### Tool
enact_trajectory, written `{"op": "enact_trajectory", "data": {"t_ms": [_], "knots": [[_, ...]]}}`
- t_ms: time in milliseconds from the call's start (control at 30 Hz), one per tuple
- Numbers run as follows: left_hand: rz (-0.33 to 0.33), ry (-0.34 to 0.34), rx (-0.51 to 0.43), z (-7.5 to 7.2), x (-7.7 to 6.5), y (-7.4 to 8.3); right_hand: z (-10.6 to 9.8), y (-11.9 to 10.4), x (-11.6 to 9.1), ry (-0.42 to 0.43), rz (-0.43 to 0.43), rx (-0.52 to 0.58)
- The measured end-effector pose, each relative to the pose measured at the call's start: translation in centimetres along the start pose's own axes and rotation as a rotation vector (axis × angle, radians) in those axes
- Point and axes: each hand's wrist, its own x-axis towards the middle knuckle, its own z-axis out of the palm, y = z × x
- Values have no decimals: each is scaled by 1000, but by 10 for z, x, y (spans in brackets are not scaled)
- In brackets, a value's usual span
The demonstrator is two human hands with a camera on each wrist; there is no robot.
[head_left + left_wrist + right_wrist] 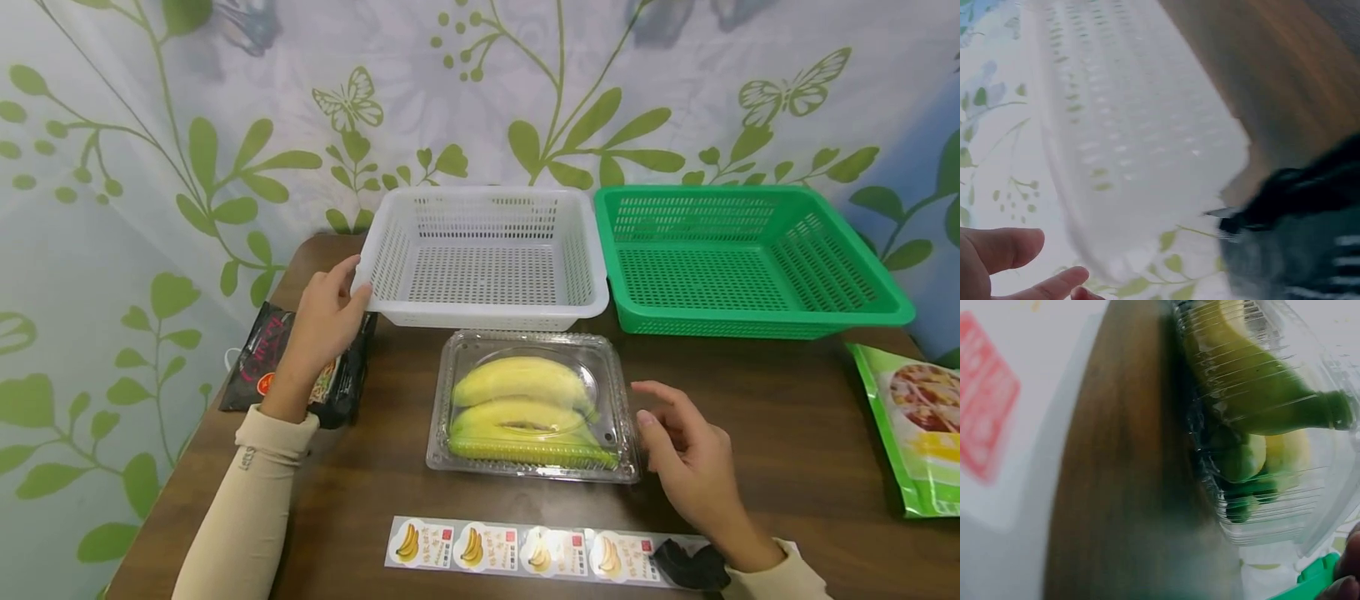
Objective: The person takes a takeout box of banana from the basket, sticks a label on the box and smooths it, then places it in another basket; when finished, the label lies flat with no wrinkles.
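My left hand (326, 312) is at the left end of a white perforated plastic basket (487, 313). Its thumb (1016, 247) and fingers look straight beside the basket's rim; whether they touch it I cannot tell. Bananas (521, 417) lie inside a closed clear plastic clamshell box (536, 477) in front of that basket. Just right of the box is my right hand (690, 454), fingers loosely bent, with nothing held. In the right wrist view the bananas (1260, 387) show through the box wall, with only fingertips (1347, 575) at the lower right edge.
A green perforated basket (757, 323) stands right of the white one. A strip of banana stickers (528, 548) lies near the front, partly under the right wrist. Beneath the left forearm is a black food packet (348, 383); a green packet (915, 433) lies far right.
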Motion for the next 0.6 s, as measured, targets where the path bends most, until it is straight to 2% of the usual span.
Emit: {"op": "enact_trajectory", "data": {"t_ms": [167,333,467,600], "knots": [[40,16,27,-10,-11,23,0,-2,1,74,-44,60],[169,85,47,-31,-28,51,1,-5,1,117,-114,93],[235,118,63,-44,-48,65,1,-13,2,149,-191,130],[286,133,96,-49,-77,69,0,-29,2,139,-279,180]]}}
